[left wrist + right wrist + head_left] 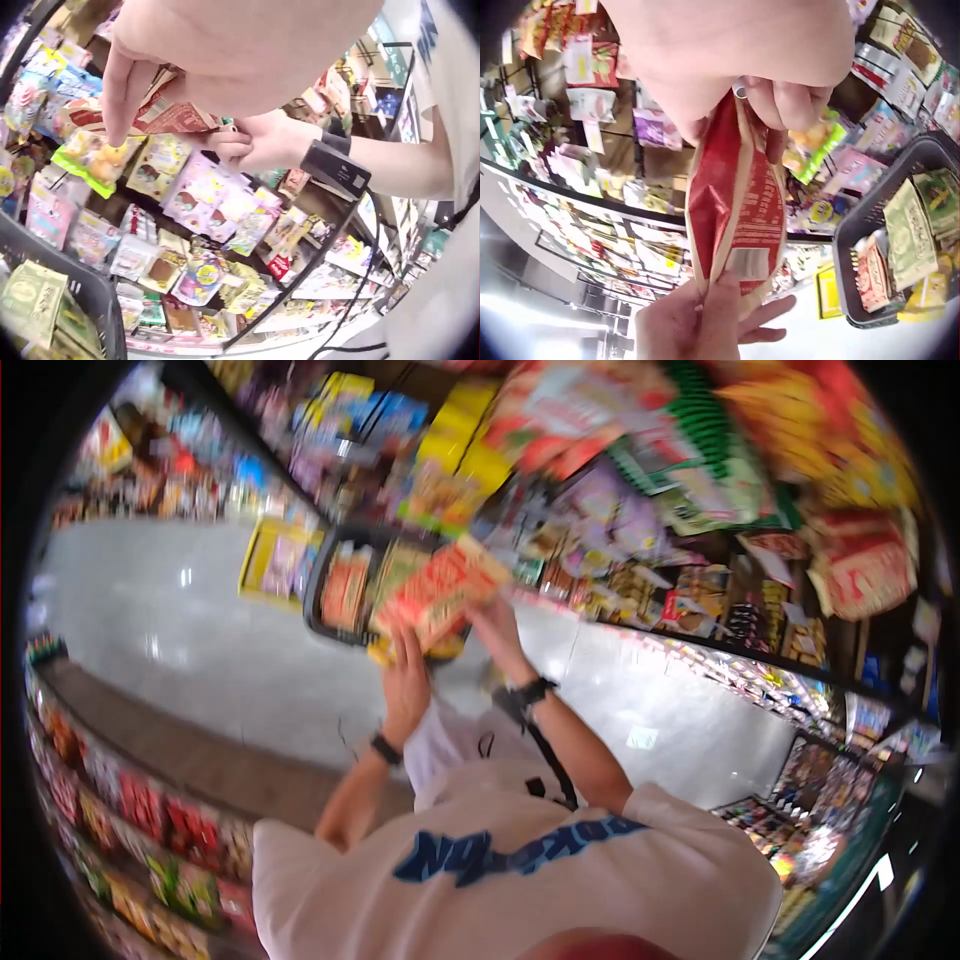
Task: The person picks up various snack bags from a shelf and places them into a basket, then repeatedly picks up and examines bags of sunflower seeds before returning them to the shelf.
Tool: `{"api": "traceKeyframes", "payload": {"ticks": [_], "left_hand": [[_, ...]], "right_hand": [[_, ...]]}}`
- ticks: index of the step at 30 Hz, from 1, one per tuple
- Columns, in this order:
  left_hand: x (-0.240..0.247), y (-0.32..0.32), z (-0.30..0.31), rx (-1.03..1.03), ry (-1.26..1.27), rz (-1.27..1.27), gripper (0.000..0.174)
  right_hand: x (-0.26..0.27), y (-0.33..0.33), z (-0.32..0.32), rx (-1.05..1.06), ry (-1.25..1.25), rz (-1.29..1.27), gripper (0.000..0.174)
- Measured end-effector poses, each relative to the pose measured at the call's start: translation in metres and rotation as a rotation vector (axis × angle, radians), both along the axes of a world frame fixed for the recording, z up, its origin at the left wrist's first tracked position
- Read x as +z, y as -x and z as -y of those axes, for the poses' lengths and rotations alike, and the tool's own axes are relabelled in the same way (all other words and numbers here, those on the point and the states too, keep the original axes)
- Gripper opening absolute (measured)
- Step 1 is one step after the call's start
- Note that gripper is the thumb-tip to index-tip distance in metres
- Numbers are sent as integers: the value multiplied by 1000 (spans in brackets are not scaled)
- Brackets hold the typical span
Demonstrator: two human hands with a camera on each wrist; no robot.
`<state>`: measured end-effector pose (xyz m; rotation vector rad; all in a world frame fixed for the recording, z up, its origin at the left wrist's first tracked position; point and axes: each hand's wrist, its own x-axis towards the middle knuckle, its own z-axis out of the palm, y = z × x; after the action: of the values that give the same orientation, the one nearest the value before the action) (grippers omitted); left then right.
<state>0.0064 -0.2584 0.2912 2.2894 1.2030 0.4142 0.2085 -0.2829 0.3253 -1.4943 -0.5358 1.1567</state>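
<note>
Both hands hold a red and cream snack bag (440, 590) in front of the body. In the right wrist view the bag (739, 202) hangs on edge, with a barcode on its printed side. My right hand (497, 635) grips one end of it, fingers curled at the edge. At the opposite end my left hand (405, 680) pinches the bag, its thumb pressed along the seam and other fingers behind. Beyond the bag sits a dark grey shopping basket (112, 319) with a pale green pack (911, 232), a red pack (874, 274) and a yellow pack (930, 300) inside.
Shelves of bagged snacks run along the far side, with a large red and cream bag (865, 565) at the right. A yellow-edged box (250, 565) is beside the basket. More stocked shelves (150, 810) stand at lower left, across the grey floor (180, 620).
</note>
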Motion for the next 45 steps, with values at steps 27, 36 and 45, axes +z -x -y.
{"api": "traceKeyframes", "payload": {"ticks": [27,36,45], "left_hand": [[376,-429,171,-715,424,853,56],[477,-480,103,-763,158,870,46],[461,-451,82,-719,-127,892,54]], "right_hand": [[334,-370,324,-254,-524,549,43],[433,-421,246,-163,-652,846,44],[429,-403,229,-93,-665,724,48]]}}
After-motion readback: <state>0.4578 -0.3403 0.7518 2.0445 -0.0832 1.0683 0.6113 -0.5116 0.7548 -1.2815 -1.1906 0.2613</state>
